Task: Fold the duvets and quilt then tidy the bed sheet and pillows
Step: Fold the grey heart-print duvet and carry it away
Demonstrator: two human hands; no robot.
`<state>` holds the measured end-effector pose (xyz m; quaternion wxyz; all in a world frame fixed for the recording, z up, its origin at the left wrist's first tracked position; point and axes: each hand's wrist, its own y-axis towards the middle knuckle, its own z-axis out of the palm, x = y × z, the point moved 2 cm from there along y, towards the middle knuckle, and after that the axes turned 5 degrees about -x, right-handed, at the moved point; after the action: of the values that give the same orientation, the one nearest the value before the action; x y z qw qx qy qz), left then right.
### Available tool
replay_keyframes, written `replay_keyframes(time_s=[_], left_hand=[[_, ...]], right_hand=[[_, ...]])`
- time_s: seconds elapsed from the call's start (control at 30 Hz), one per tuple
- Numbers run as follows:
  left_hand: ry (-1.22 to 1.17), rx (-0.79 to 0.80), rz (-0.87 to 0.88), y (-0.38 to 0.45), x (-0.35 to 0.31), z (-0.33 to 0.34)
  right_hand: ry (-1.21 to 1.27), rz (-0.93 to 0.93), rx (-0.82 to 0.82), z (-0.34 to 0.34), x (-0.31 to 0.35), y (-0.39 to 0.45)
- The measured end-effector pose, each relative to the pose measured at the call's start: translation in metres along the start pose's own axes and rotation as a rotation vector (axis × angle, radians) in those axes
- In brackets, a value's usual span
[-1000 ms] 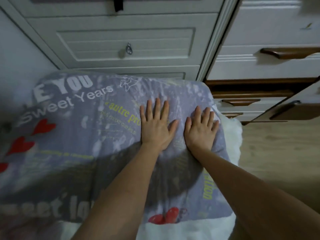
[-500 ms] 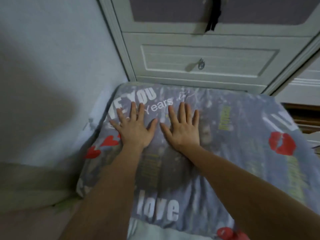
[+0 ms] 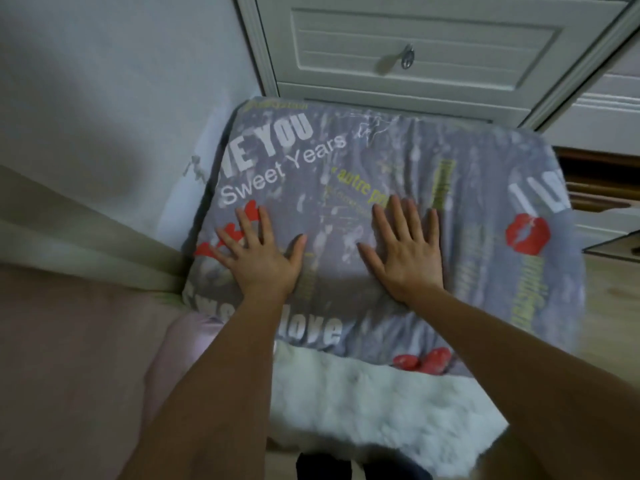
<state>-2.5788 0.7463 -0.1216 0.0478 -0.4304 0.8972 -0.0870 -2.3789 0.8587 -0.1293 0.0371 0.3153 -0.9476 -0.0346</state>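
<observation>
Both palms lie flat, fingers spread, gripping nothing: left hand (image 3: 260,259) at nine o'clock, right hand (image 3: 406,252) at centre of the folded grey printed quilt (image 3: 398,161), probably pressing it compact on the white fluffy duvet (image 3: 374,403).

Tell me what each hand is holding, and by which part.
Nothing is held: left hand and right hand lie flat, fingers spread, on the folded printed duvet.

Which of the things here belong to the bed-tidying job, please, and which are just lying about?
Job:
printed duvet, folded
white fluffy quilt under it
left hand and right hand, flat on the duvet
pink sheet

Lying about:
cupboard door
drawers
curtain
</observation>
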Motion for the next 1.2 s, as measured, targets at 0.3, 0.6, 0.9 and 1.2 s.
replay_keyframes(time_s=[0.3, 0.6, 0.9, 1.2], left_hand=[[-0.079, -0.174, 0.491, -0.054, -0.139, -0.049], [-0.116, -0.250, 0.637, -0.087, -0.165, -0.016], [0.193, 0.373, 0.757, -0.117, -0.189, -0.037], [0.704, 0.238, 1.532, -0.322, -0.261, -0.146]], right_hand=[[0.012, 0.188, -0.128, -0.072, -0.054, -0.003], [0.112, 0.262, -0.005, -0.039, -0.111, -0.076], [0.286, 0.223, 0.365, -0.069, -0.137, -0.131], [0.294, 0.797, 0.411, -0.205, -0.163, -0.337]])
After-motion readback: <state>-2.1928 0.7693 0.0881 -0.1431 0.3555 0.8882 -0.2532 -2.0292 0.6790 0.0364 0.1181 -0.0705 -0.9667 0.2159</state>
